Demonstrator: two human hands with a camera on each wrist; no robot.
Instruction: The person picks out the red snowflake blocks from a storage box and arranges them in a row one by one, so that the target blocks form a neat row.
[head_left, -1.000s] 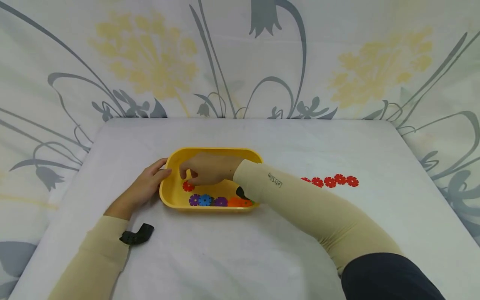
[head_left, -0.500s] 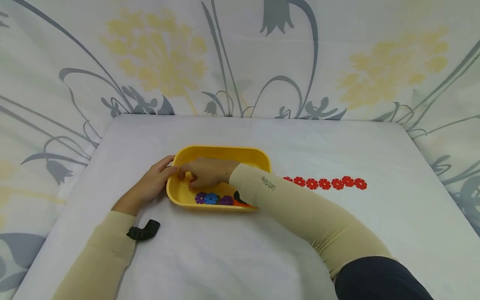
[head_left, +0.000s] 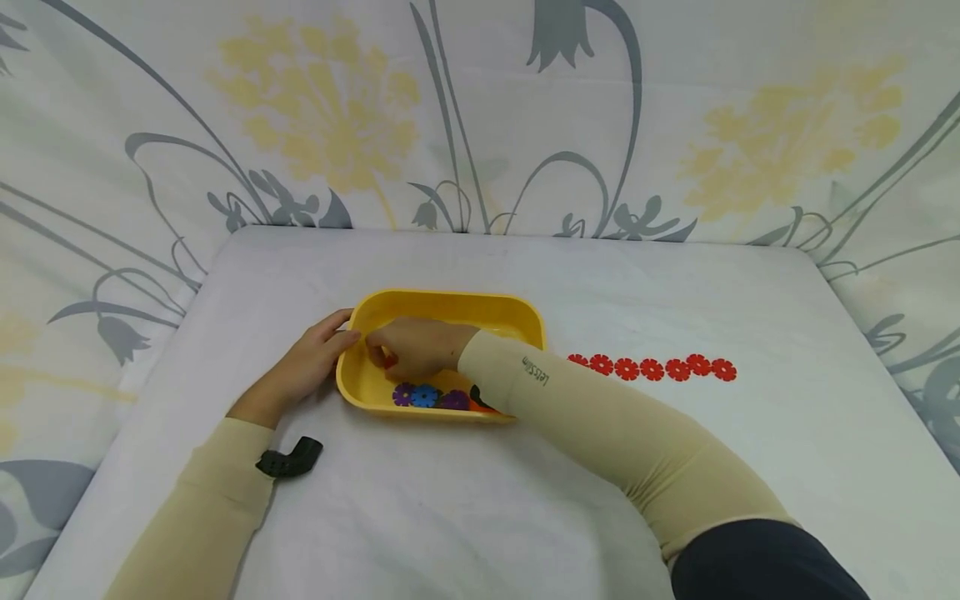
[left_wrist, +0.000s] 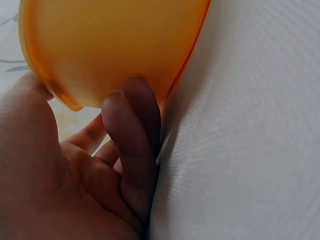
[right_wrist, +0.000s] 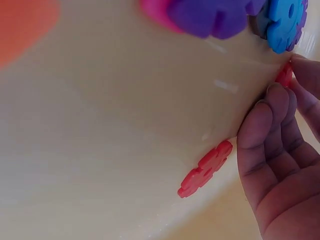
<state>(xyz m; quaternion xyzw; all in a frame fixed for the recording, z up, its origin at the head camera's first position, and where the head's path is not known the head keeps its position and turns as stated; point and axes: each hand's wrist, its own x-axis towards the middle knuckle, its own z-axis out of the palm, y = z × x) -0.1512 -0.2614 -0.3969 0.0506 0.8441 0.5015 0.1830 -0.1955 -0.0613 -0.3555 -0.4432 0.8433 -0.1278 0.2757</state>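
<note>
A yellow tray point(head_left: 450, 307) sits mid-table with flower-shaped discs inside: purple point(head_left: 403, 394), blue point(head_left: 424, 396) and orange point(head_left: 483, 407) along its near wall. My left hand point(head_left: 307, 367) grips the tray's left rim, thumb on top and fingers point(left_wrist: 132, 130) curled against the outer wall point(left_wrist: 110, 45). My right hand point(head_left: 408, 348) reaches into the tray's left end and pinches a red disc point(right_wrist: 285, 75) between its fingertips. Another red disc point(right_wrist: 206, 169) lies on the tray floor beside that hand. The blue disc point(right_wrist: 285, 20) and the purple disc point(right_wrist: 215, 17) lie farther off.
A row of several red flower discs point(head_left: 652, 367) lies on the white table point(head_left: 480, 500) to the right of the tray. A small black strap piece point(head_left: 288, 460) sits by my left wrist. Flower-patterned cloth point(head_left: 315, 125) hangs behind and around the table.
My right hand has slid left inside the tray and its fingertips have come together on a red disc. The left hand has stayed on the rim.
</note>
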